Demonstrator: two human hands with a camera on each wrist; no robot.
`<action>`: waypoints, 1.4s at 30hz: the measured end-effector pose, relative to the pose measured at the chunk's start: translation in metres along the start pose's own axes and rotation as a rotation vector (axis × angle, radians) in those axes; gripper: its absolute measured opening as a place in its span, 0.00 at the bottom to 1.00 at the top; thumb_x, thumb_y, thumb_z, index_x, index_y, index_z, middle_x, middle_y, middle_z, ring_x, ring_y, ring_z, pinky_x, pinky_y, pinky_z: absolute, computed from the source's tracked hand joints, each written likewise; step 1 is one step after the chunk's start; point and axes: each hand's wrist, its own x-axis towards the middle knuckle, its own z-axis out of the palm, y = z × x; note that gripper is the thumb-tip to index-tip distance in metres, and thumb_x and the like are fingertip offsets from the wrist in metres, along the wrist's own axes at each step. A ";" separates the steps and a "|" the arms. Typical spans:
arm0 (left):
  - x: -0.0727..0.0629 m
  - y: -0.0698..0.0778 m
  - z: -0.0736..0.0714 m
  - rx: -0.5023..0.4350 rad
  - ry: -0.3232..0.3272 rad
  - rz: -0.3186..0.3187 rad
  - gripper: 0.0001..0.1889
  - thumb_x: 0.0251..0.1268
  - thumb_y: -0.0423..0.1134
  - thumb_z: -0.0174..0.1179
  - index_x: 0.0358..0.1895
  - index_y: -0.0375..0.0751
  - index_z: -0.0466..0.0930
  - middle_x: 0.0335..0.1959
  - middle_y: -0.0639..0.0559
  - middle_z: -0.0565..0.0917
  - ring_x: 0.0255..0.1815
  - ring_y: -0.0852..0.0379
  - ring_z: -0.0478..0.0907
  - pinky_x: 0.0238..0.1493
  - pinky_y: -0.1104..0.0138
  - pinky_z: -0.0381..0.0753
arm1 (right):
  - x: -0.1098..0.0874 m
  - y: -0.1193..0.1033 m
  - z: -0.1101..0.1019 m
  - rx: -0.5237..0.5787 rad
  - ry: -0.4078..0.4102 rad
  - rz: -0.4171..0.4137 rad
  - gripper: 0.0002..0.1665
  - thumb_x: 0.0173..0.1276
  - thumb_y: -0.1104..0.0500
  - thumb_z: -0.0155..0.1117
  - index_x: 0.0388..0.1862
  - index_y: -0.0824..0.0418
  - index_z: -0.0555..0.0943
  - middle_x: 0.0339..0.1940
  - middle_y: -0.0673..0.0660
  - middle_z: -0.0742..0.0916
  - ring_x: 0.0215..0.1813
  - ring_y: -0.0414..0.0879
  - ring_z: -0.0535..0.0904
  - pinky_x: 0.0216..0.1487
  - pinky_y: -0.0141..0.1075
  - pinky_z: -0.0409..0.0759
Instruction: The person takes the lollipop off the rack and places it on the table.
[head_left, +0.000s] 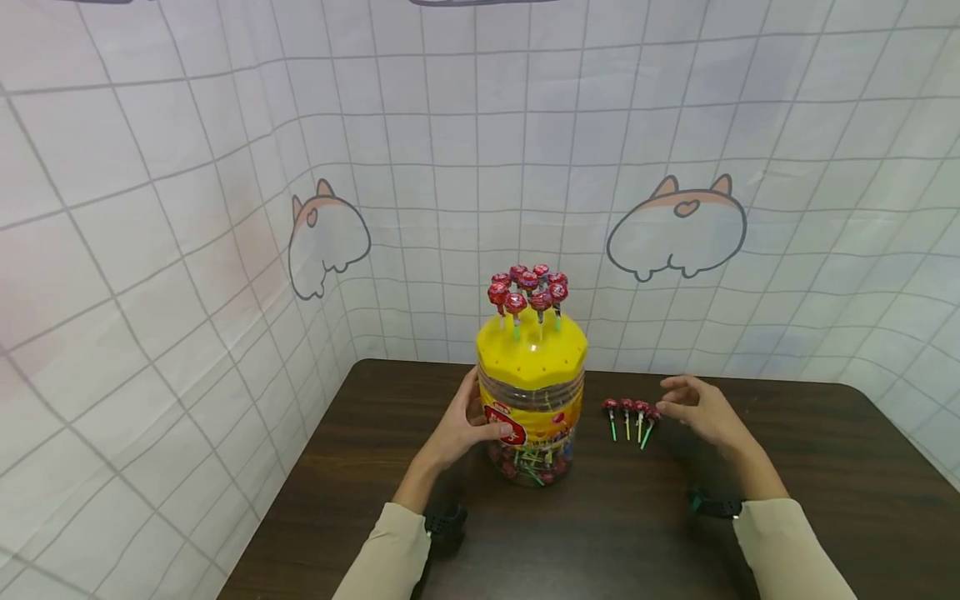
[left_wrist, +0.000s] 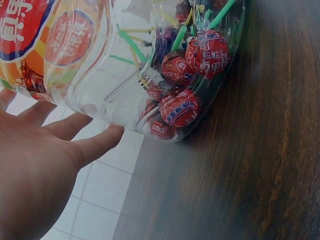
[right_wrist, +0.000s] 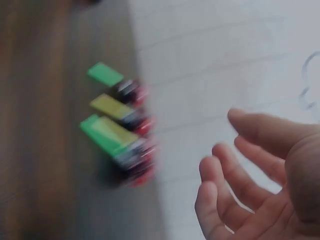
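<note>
A large clear jar (head_left: 532,417) with a yellow lid (head_left: 525,358) stands upright on the table. Its label is yellow and red, and wrapped lollipops (left_wrist: 182,107) fill its bottom. Several red-wrapped lollipops (head_left: 540,300) stand upright in the lid, heads up. My left hand (head_left: 457,429) holds the jar's left side, thumb across the label; in the left wrist view, fingertips touch the clear plastic. To the right of the jar, several lollipops (head_left: 627,414) lie in a row with green and yellow sticks. Beside them, my right hand (head_left: 701,408) hovers with loosely bent fingers, holding nothing.
The dark wooden table (head_left: 585,542) has its back edge close behind the jar. A white grid-patterned curtain (head_left: 480,167) with cartoon animal prints hangs behind the table and along both sides. In the right wrist view, the lollipops look blurred.
</note>
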 end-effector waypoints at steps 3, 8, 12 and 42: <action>0.001 0.001 0.001 0.000 -0.002 0.003 0.51 0.62 0.48 0.73 0.82 0.66 0.46 0.75 0.46 0.66 0.71 0.43 0.71 0.68 0.45 0.77 | -0.002 -0.036 -0.011 0.009 -0.002 -0.086 0.29 0.76 0.49 0.63 0.69 0.63 0.73 0.53 0.63 0.84 0.48 0.40 0.82 0.44 0.35 0.83; 0.001 0.002 0.002 -0.003 -0.003 0.007 0.51 0.62 0.50 0.73 0.82 0.65 0.46 0.75 0.44 0.66 0.70 0.42 0.71 0.67 0.44 0.77 | -0.003 -0.106 -0.016 0.015 0.033 -0.260 0.24 0.77 0.50 0.62 0.67 0.57 0.76 0.50 0.58 0.85 0.48 0.40 0.83 0.47 0.33 0.84; 0.001 0.001 0.002 -0.005 -0.002 0.007 0.51 0.63 0.47 0.72 0.82 0.64 0.47 0.75 0.44 0.66 0.70 0.42 0.71 0.68 0.44 0.76 | -0.005 -0.156 -0.010 0.006 0.089 -0.378 0.20 0.76 0.52 0.64 0.63 0.55 0.79 0.49 0.56 0.86 0.47 0.43 0.84 0.46 0.29 0.83; 0.000 0.000 0.001 0.013 0.012 -0.005 0.51 0.63 0.48 0.72 0.82 0.65 0.46 0.75 0.45 0.65 0.70 0.46 0.72 0.68 0.46 0.77 | 0.021 -0.233 0.032 0.091 0.302 -0.569 0.21 0.72 0.65 0.66 0.63 0.58 0.80 0.43 0.63 0.89 0.36 0.54 0.87 0.38 0.24 0.82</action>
